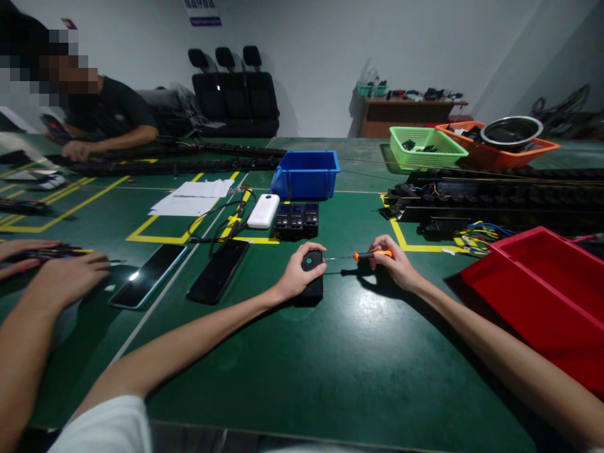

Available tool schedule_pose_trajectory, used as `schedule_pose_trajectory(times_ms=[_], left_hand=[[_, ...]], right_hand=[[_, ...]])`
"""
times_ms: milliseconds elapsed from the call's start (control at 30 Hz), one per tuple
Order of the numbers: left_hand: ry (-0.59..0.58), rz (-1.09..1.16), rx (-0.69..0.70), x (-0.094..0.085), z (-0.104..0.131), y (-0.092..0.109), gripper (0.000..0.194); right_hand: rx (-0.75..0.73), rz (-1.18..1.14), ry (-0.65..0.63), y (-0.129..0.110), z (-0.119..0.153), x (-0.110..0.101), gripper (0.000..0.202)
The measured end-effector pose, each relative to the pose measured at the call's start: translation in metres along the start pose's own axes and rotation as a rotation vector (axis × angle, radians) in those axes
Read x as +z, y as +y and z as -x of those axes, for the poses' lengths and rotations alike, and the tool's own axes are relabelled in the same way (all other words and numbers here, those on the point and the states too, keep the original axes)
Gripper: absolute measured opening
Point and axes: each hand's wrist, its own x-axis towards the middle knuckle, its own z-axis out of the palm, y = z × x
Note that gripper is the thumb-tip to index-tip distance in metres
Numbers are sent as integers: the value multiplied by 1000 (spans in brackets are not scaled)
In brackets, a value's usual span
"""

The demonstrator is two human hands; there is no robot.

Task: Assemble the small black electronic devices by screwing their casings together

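Observation:
A small black box with a green dot (314, 290) stands on the green table, and my left hand (299, 275) is wrapped round its upper part. My right hand (395, 263) grips a screwdriver (372, 255) with an orange and black handle. The shaft points left, its tip at or very near the right side of the box; actual contact is too small to tell. Behind my left hand are several similar black devices (296, 220) in a row, beside a white power bank (263, 211).
Two phones (218, 272) (148, 275) lie to the left, near another person's hands (66, 277). Beyond are papers (191, 197) and a blue bin (306, 173). A red bin (542, 302), wiring (481, 236) and a green basket (425, 148) occupy the right. Another person sits at the far left.

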Motion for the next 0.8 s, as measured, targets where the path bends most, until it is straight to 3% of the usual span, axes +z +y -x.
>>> schedule_pose_trajectory(times_ms=[800], left_hand=[[9,-13,-14,0,0,1,31]], right_hand=[[30,-68,18,2,0,1,23]])
